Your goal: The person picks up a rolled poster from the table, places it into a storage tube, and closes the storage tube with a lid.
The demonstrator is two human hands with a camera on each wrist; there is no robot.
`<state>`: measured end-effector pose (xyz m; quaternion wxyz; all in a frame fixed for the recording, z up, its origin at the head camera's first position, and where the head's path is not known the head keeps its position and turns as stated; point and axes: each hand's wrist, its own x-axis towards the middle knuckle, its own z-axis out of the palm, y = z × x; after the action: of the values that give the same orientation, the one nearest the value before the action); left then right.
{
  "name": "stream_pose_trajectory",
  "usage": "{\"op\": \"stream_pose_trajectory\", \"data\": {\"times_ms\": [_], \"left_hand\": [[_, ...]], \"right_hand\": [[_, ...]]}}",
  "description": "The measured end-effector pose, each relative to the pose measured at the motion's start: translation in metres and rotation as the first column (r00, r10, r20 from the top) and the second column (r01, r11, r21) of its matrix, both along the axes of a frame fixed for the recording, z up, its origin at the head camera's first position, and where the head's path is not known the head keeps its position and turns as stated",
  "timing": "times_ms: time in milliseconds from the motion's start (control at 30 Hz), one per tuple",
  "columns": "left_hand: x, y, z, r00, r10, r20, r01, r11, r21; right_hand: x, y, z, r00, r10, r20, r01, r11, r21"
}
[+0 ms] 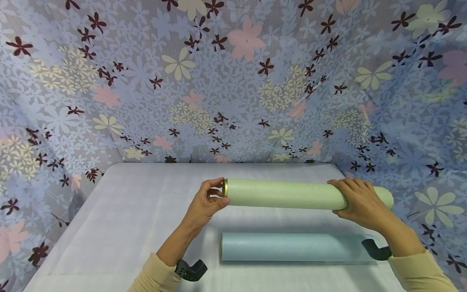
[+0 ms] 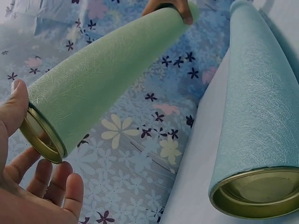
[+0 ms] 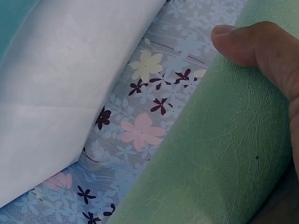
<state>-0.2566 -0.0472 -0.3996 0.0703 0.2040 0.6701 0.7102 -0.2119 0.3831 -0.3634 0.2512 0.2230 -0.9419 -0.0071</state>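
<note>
A pale green tube (image 1: 284,194) with a gold metal rim (image 2: 44,135) at one end is held up nearly level above the table, lengthwise from left to right. My left hand (image 1: 204,205) grips its rimmed end, thumb on one side and fingers on the other. Toward the opposite end my right hand (image 1: 363,202) wraps over the tube, and its thumb (image 3: 252,44) lies along the green textured surface. On the table nearer to me lies a light blue tube (image 1: 292,247), roughly parallel; its gold-rimmed end (image 2: 257,191) shows in the left wrist view.
The table (image 1: 120,227) has a white covering. Flowered cloth (image 1: 226,81) hangs behind it and along both sides. Dark wrist mounts (image 1: 191,270) are on both forearms, the right one overlapping the blue tube's right end in the head view.
</note>
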Motion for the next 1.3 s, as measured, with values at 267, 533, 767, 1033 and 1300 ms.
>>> {"op": "stream_pose_trajectory", "data": {"times_ms": [267,533,767,1033,1300], "left_hand": [[-0.0006,-0.0012,-0.0001,1.000,0.017,-0.009,-0.017,0.999,-0.028],[-0.0015,-0.0024,-0.0006,1.000,-0.001,-0.030,-0.001,0.999,-0.035],[-0.0011,-0.0033,0.0003,0.999,-0.007,-0.042,0.005,0.999,-0.046],[-0.0029,-0.0021,-0.0007,0.998,-0.027,-0.052,0.023,0.998,-0.060],[-0.0052,0.0005,-0.0020,0.995,-0.024,-0.096,0.014,0.995,-0.097]], "right_hand": [[-0.0004,-0.0007,0.0016,1.000,0.008,0.006,-0.008,1.000,0.001],[-0.0006,-0.0014,0.0010,1.000,0.006,0.012,-0.006,1.000,0.013],[-0.0012,-0.0018,0.0012,1.000,0.031,-0.001,-0.031,0.999,0.008],[-0.0005,0.0002,0.0033,0.999,0.035,-0.001,-0.035,0.999,0.016],[-0.0014,0.0025,0.0034,1.000,0.030,0.004,-0.030,0.999,0.030]]}}
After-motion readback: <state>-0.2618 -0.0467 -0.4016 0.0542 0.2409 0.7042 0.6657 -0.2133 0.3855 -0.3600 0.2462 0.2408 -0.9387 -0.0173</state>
